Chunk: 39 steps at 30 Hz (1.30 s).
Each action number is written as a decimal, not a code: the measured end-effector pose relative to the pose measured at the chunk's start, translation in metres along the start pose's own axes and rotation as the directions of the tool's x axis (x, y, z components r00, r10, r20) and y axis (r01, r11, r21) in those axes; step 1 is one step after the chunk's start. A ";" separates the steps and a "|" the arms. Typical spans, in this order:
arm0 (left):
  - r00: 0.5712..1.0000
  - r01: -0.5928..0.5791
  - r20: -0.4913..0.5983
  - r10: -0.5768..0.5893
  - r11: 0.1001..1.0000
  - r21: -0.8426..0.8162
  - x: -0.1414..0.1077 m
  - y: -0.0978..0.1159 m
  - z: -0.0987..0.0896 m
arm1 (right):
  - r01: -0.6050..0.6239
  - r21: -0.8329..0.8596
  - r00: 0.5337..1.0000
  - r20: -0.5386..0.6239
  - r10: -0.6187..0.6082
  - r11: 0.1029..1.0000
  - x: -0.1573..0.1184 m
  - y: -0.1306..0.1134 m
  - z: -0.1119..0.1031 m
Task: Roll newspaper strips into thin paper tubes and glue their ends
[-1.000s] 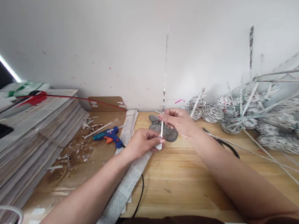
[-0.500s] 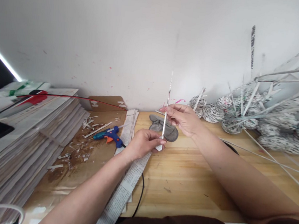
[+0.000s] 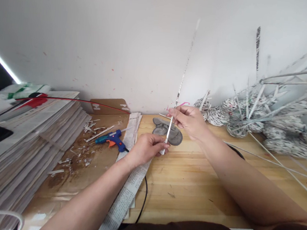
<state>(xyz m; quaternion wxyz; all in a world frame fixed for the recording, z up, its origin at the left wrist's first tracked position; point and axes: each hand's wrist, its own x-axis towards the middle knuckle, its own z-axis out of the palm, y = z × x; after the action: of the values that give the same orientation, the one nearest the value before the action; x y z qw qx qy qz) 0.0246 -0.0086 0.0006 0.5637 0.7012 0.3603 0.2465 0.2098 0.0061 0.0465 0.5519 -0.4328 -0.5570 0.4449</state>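
Pinching paper stick [image 3: 169, 128], newspaper edge [image 3: 134, 185] just left

My left hand [image 3: 147, 147] pinches the paper tube [image 3: 182, 78] at its lower end; my right hand [image 3: 192, 122] fingers it just above, tube leaning right. Grey item [image 3: 161, 130] behind, on wood table [image 3: 190, 185]. Blue glue gun [image 3: 115, 139] left, beside newspaper strips [image 3: 126, 199]. Woven paper pieces [image 3: 288, 122] right.

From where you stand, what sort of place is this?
Probably a small paper-craft workspace: a blue glue gun lies near paper scraps, printed newspaper strips are laid out, and woven-looking newsprint pieces sit by the wall.
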 end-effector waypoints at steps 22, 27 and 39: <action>0.983 0.116 0.163 -0.080 0.969 -0.219 -0.002 0.006 -0.006 | -0.059 -0.013 0.970 0.237 0.060 0.998 -0.003 0.002 -0.001; 0.982 0.119 0.169 -0.079 0.964 -0.239 -0.002 0.006 -0.004 | -0.075 0.031 0.990 0.125 0.071 0.997 0.001 0.005 -0.003; 0.990 0.082 0.129 -0.057 0.978 -0.193 -0.001 0.004 -0.004 | -0.059 -0.018 0.989 0.138 0.061 0.998 -0.001 0.005 -0.001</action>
<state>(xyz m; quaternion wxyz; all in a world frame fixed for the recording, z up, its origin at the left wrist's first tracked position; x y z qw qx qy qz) 0.0217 -0.0077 0.0055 0.6598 0.6426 0.3230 0.2177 0.2105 0.0063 0.0413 0.4952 -0.4210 -0.5838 0.4865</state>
